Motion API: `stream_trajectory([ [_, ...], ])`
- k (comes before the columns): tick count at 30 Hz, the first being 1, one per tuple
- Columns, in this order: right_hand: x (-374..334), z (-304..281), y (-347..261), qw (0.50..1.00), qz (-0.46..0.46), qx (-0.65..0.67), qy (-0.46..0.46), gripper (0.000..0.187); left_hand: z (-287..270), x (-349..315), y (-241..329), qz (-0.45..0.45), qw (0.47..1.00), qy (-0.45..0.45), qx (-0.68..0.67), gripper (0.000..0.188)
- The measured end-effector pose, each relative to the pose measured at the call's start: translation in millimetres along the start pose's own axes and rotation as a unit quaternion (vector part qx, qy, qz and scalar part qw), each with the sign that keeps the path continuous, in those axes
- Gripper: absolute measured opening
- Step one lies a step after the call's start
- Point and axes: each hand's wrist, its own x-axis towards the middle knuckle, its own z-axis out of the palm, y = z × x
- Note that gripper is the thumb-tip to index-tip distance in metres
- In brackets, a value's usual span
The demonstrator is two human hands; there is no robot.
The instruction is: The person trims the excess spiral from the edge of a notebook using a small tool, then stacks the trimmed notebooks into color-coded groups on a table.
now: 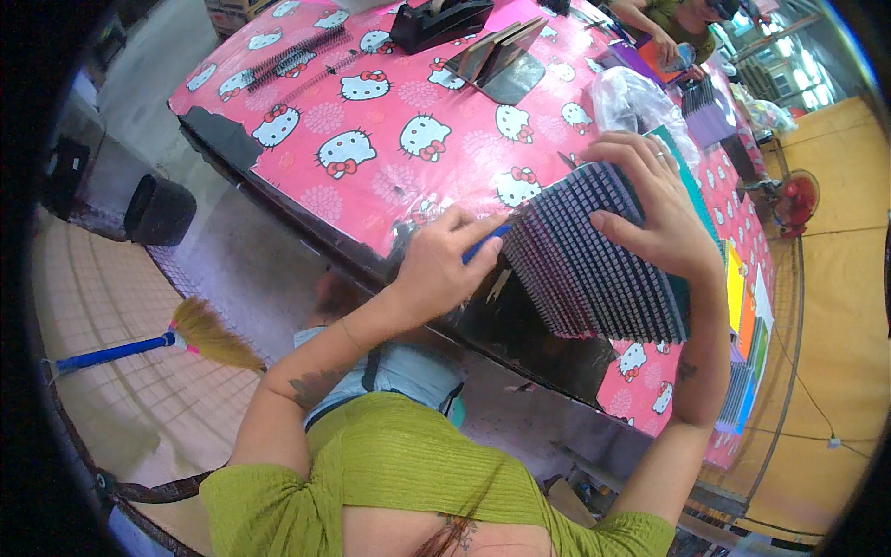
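Stack [594,255], grid-textured and dark, at the bench's [473,172] near edge | left hand [436,260] gripping a blue tool [484,244] by the stack's left side | right hand [664,209] spread over its top, thumb apart | beyond, we see a plastic bag [631,97] and black tape dispenser [441,26]

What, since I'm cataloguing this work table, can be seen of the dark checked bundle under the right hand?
The dark checked bundle has a broad, four-sided face with close rows of small pale squares on dark blue to black, pinkish toward the lower left. Its material is unclear. It sits slanted at the near edge of the pink table, a teal sheet showing behind its right side. The right grip spreads over its upper part; the left grip holds a blue stick at its left edge.
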Motion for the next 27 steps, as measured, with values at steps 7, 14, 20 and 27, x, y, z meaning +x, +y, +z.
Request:
stream_trajectory([
  [7,0,0,2,1.000,-0.004,-0.001,-0.002,0.056,0,0,-10,-0.387,0.759,-0.138,-0.504,0.031],
  [14,0,0,0,1.000,0.002,-0.003,-0.006,0.056,5,-8,-1,0.068,0.989,0.022,0.131,0.035],
  [20,-1,0,0,1.000,0.001,0.001,-0.006,0.056,2,-2,-21,-0.388,0.778,-0.157,-0.468,0.031],
  [27,0,-1,0,1.000,0.000,0.000,-0.004,0.055,6,1,-28,-0.302,0.880,-0.161,-0.331,0.033],
])
